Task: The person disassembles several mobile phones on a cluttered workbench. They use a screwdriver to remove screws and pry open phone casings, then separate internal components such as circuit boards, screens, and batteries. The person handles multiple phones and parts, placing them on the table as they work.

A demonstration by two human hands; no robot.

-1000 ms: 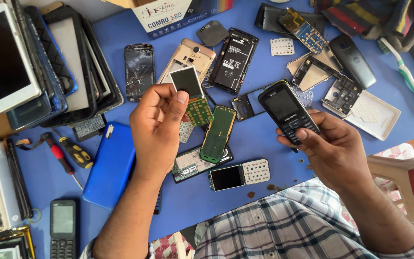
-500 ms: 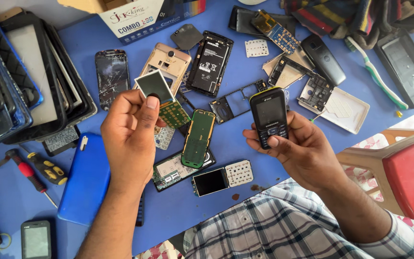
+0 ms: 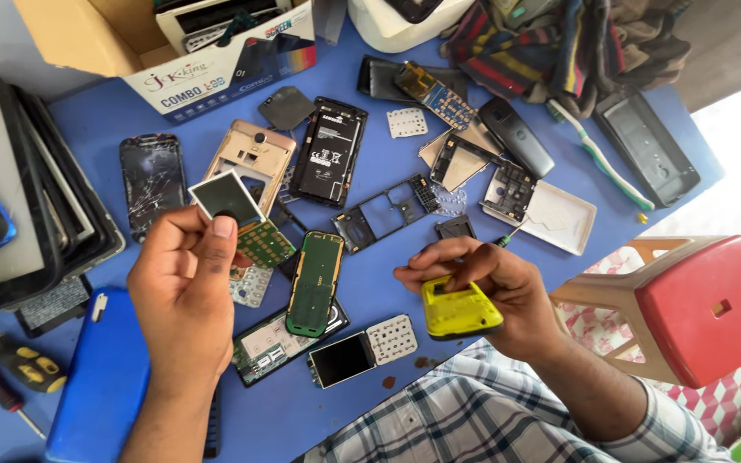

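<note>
A person's left hand [image 3: 186,287] pinches a small square display screen attached to a green circuit board [image 3: 237,214], raised above a blue work surface [image 3: 405,159] strewn with phone parts. The right hand [image 3: 473,279] grips a yellow-backed mobile phone [image 3: 459,310] held back-side up, just above the surface's near edge. Between the hands lies a green-framed phone circuit board [image 3: 314,283]; a cracked black phone screen [image 3: 153,182] rests beyond the left hand. A red plastic stool [image 3: 705,309] stands beside the surface.
</note>
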